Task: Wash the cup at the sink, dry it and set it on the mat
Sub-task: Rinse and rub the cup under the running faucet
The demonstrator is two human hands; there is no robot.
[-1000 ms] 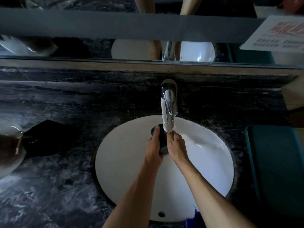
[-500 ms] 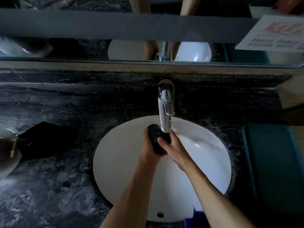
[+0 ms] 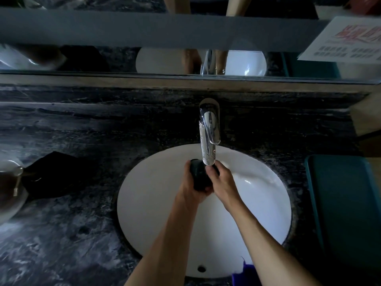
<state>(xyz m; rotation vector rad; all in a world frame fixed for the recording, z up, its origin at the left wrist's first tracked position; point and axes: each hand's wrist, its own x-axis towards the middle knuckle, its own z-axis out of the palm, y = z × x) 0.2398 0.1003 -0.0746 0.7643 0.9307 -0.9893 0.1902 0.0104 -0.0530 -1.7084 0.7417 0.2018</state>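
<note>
My left hand [image 3: 190, 187] is wrapped around the dark cup [image 3: 200, 176], fingers curled behind it and gripping it over the middle of the white sink [image 3: 156, 203]. My right hand [image 3: 223, 183] comes in from the other side, its fingers bent against the cup's wall and rim; I judge it is rubbing the cup, though I cannot tell how firmly it holds. The cup sits just under the tip of the chrome faucet [image 3: 208, 139]. I cannot make out a stream of water, only drops on the spout.

So I am in the washing step. Drying and placing are both left. On the dark marble counter [image 3: 61, 234], well to my left, lies a black cloth [image 3: 53, 174] that I take for the drying towel. To my right, beside the sink, is the teal mat [image 3: 346, 203], with nothing on the part I can see. Farthest away, the mirror [image 3: 103, 56] runs along the wall.
</note>
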